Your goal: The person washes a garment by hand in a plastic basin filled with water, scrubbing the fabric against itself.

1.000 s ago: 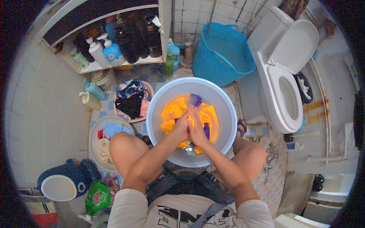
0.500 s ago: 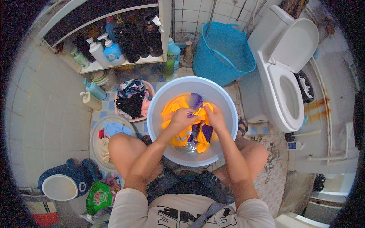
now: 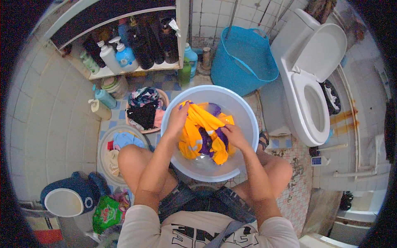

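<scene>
An orange and purple garment (image 3: 204, 118) lies partly in water inside a large pale blue basin (image 3: 237, 100) between my knees. My left hand (image 3: 178, 118) is closed on one edge of the cloth near the basin's left side. At the right, my right hand (image 3: 232, 135) pinches another part of it. Between the two hands the orange fabric is stretched and lifted, while its lower folds rest in the water.
Left of the basin stand a pink basin of dark clothes (image 3: 142, 111) and a round tub (image 3: 108, 138) with light clothes. A blue bucket (image 3: 244, 62) is behind, a white toilet (image 3: 310, 103) to the right. Bottles (image 3: 124, 56) crowd a shelf; a green bag (image 3: 106, 213) lies lower left.
My hands have moved apart: the left went up and leftward with the cloth's edge, the right slightly down. The orange fabric between them is now stretched out.
</scene>
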Demonstrator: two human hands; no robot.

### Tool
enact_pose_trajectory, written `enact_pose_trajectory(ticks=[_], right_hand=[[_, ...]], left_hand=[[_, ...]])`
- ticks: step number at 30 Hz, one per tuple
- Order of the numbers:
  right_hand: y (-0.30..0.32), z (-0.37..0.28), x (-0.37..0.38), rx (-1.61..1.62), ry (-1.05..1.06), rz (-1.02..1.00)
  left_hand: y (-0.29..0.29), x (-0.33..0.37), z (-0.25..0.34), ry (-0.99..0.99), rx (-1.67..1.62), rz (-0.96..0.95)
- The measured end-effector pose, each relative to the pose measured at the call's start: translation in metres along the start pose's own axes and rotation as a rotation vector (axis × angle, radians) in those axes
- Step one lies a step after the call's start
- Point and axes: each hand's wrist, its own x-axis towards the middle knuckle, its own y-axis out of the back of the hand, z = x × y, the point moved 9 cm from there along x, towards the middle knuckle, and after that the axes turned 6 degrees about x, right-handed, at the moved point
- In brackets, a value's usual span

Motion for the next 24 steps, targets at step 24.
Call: enact_pose_trajectory(ticks=[24], right_hand=[[-0.022,-0.085,-0.025,0.288,0.323,0.127]], left_hand=[[-0.082,-0.011,-0.079,-0.033,-0.447,-0.180]])
